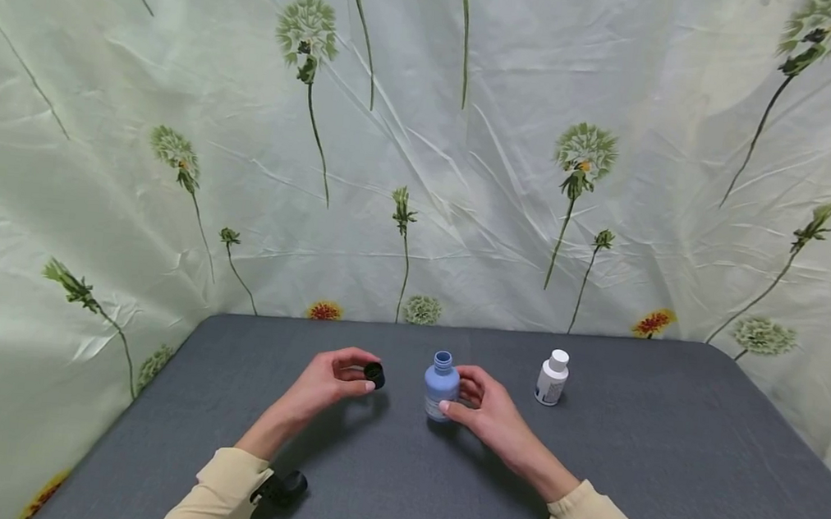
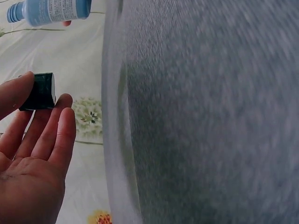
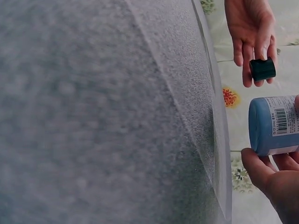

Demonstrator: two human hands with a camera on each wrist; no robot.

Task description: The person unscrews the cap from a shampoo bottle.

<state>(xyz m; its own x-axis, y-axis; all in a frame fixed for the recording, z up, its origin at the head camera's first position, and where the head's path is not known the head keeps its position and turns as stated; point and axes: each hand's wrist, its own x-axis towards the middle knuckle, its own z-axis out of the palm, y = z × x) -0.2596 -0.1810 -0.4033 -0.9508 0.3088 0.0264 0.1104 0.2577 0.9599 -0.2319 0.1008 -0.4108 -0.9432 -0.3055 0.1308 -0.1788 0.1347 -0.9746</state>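
Note:
My left hand (image 1: 334, 380) pinches a small dark cap (image 1: 375, 375) between thumb and fingers, above the table. In the left wrist view the cap (image 2: 43, 91) looks dark green, with the thumb on one side. A blue bottle (image 1: 441, 389) with an open threaded neck is gripped by my right hand (image 1: 487, 406) from its right side. The right wrist view shows the bottle's base and a white label with a barcode on the bottle (image 3: 275, 123). Cap and bottle are apart, the cap to the left of the neck.
A white bottle (image 1: 552, 379) with a white cap stands on the dark grey table (image 1: 629, 443), right of my right hand. Behind the table hangs a pale cloth (image 1: 482, 175) printed with flowers. Black wrist devices (image 1: 280, 488) sit under both sleeves.

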